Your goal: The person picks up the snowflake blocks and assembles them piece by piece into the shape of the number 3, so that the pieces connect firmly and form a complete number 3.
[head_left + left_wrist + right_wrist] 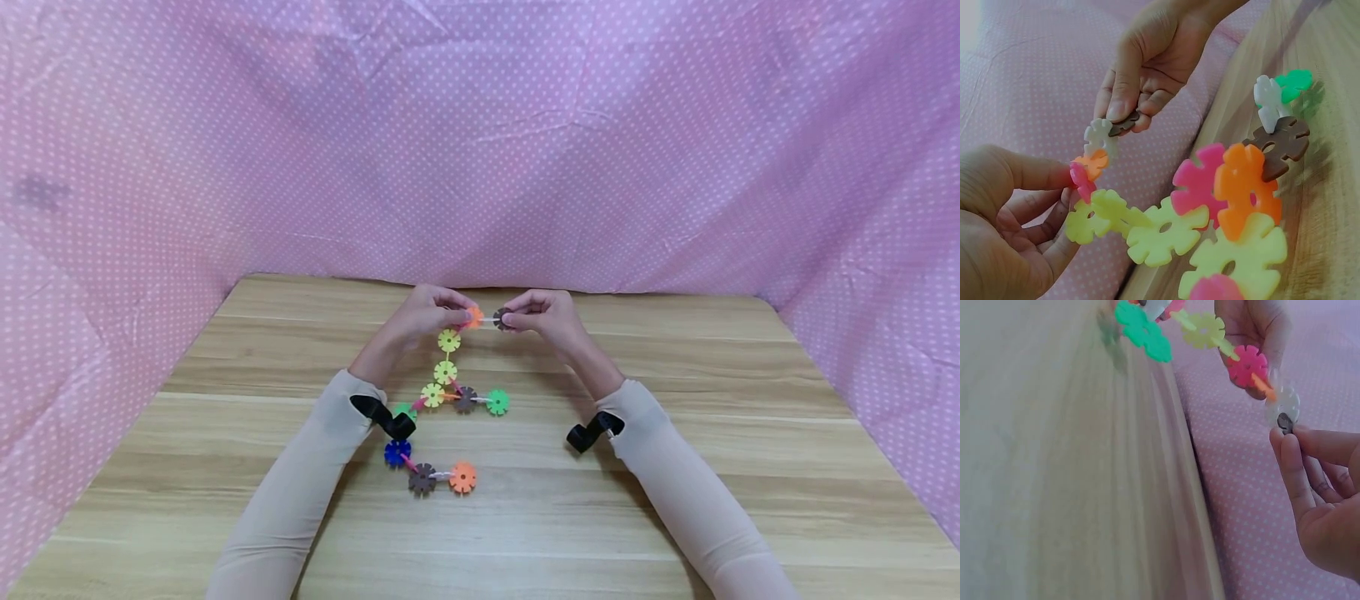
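Slotted plastic snowflake discs are joined in a branching chain. At its far end my left hand [427, 315] pinches a pink snowflake disc [1082, 181], which is slotted to an orange disc [1093, 164]. A white disc [1099, 137] links that orange one to a brown disc [1124, 124], pinched between thumb and finger of my right hand [551, 321]. From the pink disc the chain runs nearer through yellow discs [448, 340] to a side branch of orange, brown [466, 400], white and green discs [497, 402]. My left wrist's camera partly covers a green disc [405, 412].
The chain's near end has a blue disc [397, 452], a brown disc [422, 479] and an orange disc [462, 477]. All this is over a wooden table [637, 533], with a pink dotted cloth [525, 167] hanging behind and at the sides.
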`<control>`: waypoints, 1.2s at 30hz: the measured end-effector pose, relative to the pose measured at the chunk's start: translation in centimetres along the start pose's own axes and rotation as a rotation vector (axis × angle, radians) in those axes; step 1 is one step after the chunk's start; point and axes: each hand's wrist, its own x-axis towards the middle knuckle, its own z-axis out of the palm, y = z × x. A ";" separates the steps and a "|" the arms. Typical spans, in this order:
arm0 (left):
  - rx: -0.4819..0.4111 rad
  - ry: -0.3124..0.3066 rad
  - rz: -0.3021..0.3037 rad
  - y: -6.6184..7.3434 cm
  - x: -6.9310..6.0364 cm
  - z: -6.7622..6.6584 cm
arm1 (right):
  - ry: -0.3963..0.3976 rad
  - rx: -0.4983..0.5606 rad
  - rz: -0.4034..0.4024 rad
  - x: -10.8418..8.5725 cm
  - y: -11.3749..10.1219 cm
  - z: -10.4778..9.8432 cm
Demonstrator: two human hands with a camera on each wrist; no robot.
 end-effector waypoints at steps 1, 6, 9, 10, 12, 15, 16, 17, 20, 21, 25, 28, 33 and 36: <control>0.008 0.000 0.003 0.0 0.0 0.0 | 0.002 0.000 -0.004 0.0 -0.1 0.1; 0.031 -0.007 -0.009 0.2 0.0 -0.2 | 0.017 0.009 0.005 0.0 -0.4 0.1; 0.040 -0.023 -0.010 0.3 -0.1 -0.5 | 0.019 -0.001 0.025 0.0 -0.5 0.2; 0.043 -0.029 -0.008 0.3 -0.1 -0.6 | 0.021 -0.005 0.036 0.0 -0.6 0.2; 0.046 -0.041 -0.007 0.4 -0.1 -0.8 | 0.019 -0.012 0.062 0.0 -0.7 0.2; 0.049 -0.060 -0.014 0.6 -0.2 -1.0 | 0.003 -0.027 0.102 0.0 -0.9 0.1; 0.051 -0.067 -0.013 0.6 -0.2 -1.1 | -0.007 -0.032 0.113 0.0 -1.0 0.1; 0.051 -0.074 -0.012 0.6 -0.2 -1.2 | -0.022 -0.040 0.119 -0.1 -1.1 0.1; 0.050 -0.100 0.003 0.6 -0.3 -1.3 | -0.062 -0.077 0.129 -0.1 -1.4 -0.1; 0.051 -0.109 0.009 0.6 -0.3 -1.4 | -0.073 -0.090 0.131 -0.1 -1.5 -0.2; 0.068 -0.134 0.025 0.5 -0.3 -1.5 | -0.103 -0.139 0.125 -0.2 -1.9 -0.4; 0.072 -0.150 0.030 0.5 -0.3 -1.6 | -0.116 -0.166 0.121 -0.2 -2.1 -0.5; 0.064 -0.178 0.062 0.3 -0.2 -1.6 | -0.121 -0.187 0.124 -0.2 -2.0 -0.6; 0.052 -0.201 0.089 0.1 0.0 -1.6 | -0.119 -0.183 0.123 -0.3 -1.9 -0.6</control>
